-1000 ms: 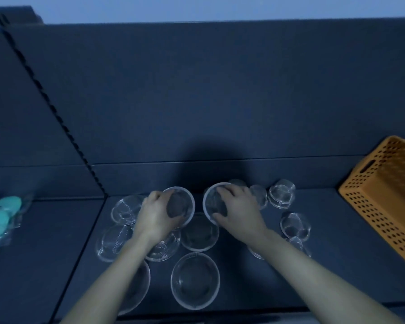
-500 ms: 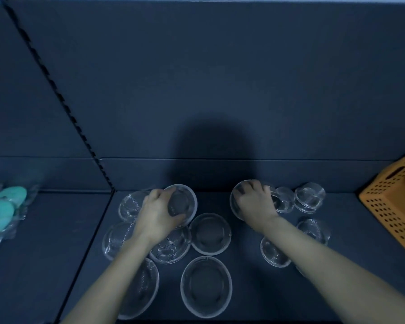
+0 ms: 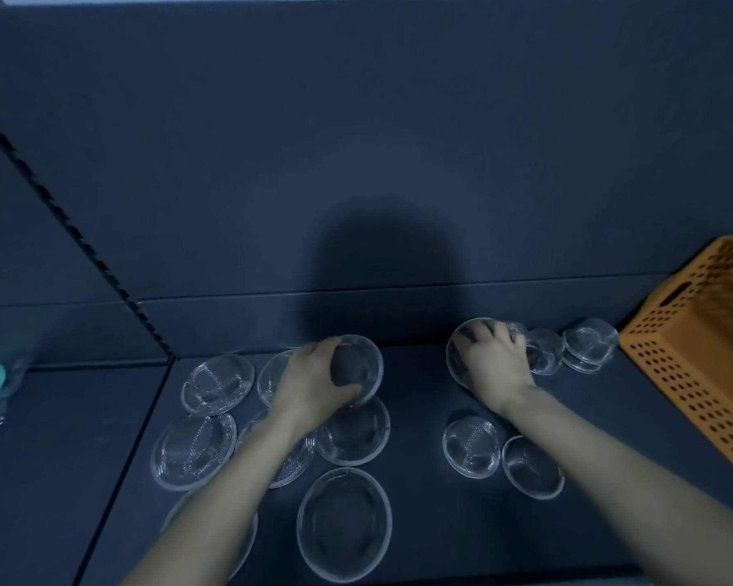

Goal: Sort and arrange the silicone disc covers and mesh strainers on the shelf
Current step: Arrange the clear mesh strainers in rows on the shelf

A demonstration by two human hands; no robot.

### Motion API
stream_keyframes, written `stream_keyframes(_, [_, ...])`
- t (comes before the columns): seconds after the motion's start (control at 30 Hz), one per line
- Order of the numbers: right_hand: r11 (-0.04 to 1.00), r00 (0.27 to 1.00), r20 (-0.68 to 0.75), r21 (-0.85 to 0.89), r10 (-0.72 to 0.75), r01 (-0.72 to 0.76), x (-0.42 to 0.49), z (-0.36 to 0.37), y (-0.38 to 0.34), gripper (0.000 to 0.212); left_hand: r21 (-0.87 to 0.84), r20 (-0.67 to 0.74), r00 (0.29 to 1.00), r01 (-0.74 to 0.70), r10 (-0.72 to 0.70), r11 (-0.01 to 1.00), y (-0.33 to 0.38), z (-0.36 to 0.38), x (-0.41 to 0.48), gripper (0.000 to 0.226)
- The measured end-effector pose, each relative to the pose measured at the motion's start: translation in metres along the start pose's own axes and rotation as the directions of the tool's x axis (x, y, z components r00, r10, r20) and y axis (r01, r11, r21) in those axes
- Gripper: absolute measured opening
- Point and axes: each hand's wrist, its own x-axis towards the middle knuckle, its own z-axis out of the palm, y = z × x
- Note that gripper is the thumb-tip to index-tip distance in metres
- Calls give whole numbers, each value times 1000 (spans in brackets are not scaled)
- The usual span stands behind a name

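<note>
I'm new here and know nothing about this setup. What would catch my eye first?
Two bare arms reach onto a dark shelf strewn with clear round pieces; the left hand grips the left disc and the right hand grips the right disc, both near the back wall. The only bright colour is the orange basket at the far right.

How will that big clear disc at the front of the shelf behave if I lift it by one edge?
The front disc looks thin and see-through, so it is probably light and may sag from one edge. It lies flat on the shelf, so a push should slide it, not roll it. Its glossy rim could be slippery.
</note>
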Motion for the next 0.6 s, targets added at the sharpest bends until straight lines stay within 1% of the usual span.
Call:
stream_keyframes(0.07, [986, 998, -14, 156, 58, -55, 0, -4, -3, 55, 9, 27, 999, -27, 27, 1000, 8, 7, 8, 69])
stream_keyframes(0.13, [947, 995, -55, 315, 84, -63, -1, -9, -12, 60, 63, 80, 996, -49, 43, 997, 14, 13, 17, 69])
stream_keyframes(0.23, [892, 996, -72, 452, 43, -6, -5, -10, -28, 63, 160, 150, 987, -78, 54, 984, 18, 20, 26, 66])
stream_keyframes(0.33, [807, 997, -31, 589, 66, -35, -11, -5, -40, 61, 227, 162, 986, -73, 36, 971, 14, 26, 29, 61])
stream_keyframes(0.43, [678, 989, -54, 733, 139, -55, -20, 3, -55, 56, 209, 127, 992, -36, 9, 977, 7, 32, 28, 62])
stream_keyframes(0.5, [605, 987, -51, 795, 152, -52, -28, 9, -66, 55, 159, 95, 995, -20, 5, 987, 5, 35, 26, 60])
stream_keyframes(0.53, [605, 990, -52, 795, 135, -41, -31, 13, -69, 55, 117, 81, 997, -11, 1, 993, 5, 36, 25, 58])
stream_keyframes(0.6, [667, 995, -41, 745, 95, -32, -36, 23, -67, 57, 36, 61, 998, 3, -5, 999, 4, 37, 23, 57])
